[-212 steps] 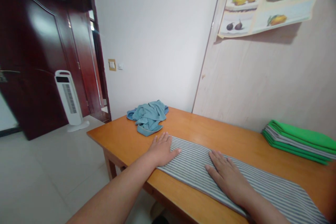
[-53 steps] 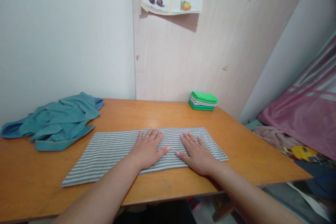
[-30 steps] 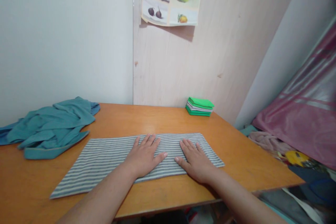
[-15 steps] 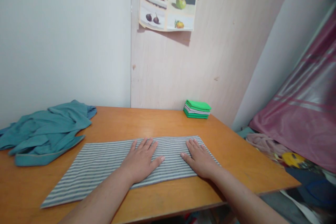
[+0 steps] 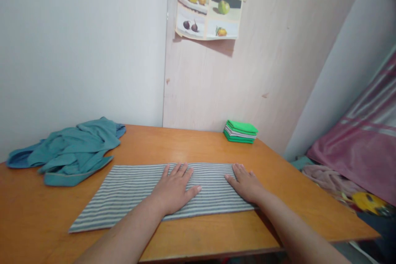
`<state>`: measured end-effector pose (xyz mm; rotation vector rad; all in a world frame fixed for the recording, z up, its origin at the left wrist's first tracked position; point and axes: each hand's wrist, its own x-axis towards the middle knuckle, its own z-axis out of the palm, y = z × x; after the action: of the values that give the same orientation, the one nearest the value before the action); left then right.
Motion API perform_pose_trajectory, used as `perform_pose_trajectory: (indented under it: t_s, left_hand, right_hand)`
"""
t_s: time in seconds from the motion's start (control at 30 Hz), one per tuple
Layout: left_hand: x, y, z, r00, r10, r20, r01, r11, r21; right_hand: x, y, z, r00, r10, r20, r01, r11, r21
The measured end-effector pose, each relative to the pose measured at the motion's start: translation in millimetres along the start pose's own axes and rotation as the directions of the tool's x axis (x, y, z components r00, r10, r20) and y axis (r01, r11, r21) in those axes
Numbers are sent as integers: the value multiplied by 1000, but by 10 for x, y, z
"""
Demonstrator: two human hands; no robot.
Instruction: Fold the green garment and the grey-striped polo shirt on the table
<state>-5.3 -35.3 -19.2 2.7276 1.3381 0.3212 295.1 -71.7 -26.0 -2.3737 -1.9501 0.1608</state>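
Note:
A blue-and-white striped cloth point(image 5: 123, 189) lies spread in a long strip across the wooden table point(image 5: 198, 235). My left hand point(image 5: 175, 189) rests palm down near the middle of the cloth, fingers spread. At the cloth's right end, my right hand point(image 5: 246, 183) lies flat with its fingers stretched out over the edge area. Neither hand grips the fabric; both palms are hidden from view.
A crumpled teal cloth point(image 5: 80, 144) lies at the table's back left. Folded green and white cloths point(image 5: 240, 132) are stacked at the back right. Beyond the right edge are a pink curtain point(image 5: 359, 152) and heaped fabrics point(image 5: 331, 177). A fruit picture point(image 5: 208, 8) hangs on the wall.
My right hand has slid slightly right on the striped cloth, toward its right edge. My left hand stays flat on it. The whole view has shifted, with things appearing farther right.

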Motion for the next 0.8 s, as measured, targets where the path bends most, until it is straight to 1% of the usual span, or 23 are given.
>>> perform_pose_trajectory:
  t_s: [0.07,0.13,0.23,0.33,0.43,0.5,0.57,0.7,0.8]
  left_hand:
    - [-3,-4,6,1000,0,-1,0,1000,-3]
    - [-7,-8,13,1000,6,-1,-6,1000,-8]
    - [-17,-11,28,1000,11,-6,-11,1000,-13]
    - [-25,-9,40,1000,7,-9,-7,1000,-15]
    - [-32,-3,41,1000,10,-15,-11,1000,-19]
    - [-36,4,34,1000,9,-18,-10,1000,-21]
    - [-41,15,24,1000,6,-14,-6,1000,-25]
    - [-51,33,3,1000,6,-3,-6,999,-45]
    - [-54,5,-3,999,-13,-43,11,998,-60]
  right_hand:
    - [8,-52,-33,1000,-6,-14,6,1000,-6]
    - [22,-157,-82,998,-40,-38,40,999,11]
    - [39,-406,-152,985,-158,-70,164,983,79]
    - [32,-684,-169,953,-287,-94,298,945,137]
    - [7,-874,-97,932,-360,-48,364,924,121]
    - [-5,-925,-21,930,-367,-1,365,926,92]
    - [-5,-928,46,934,-357,20,355,932,70]
    - [16,-893,103,936,-351,21,350,935,48]
    - [28,-879,111,936,-352,15,351,936,34]
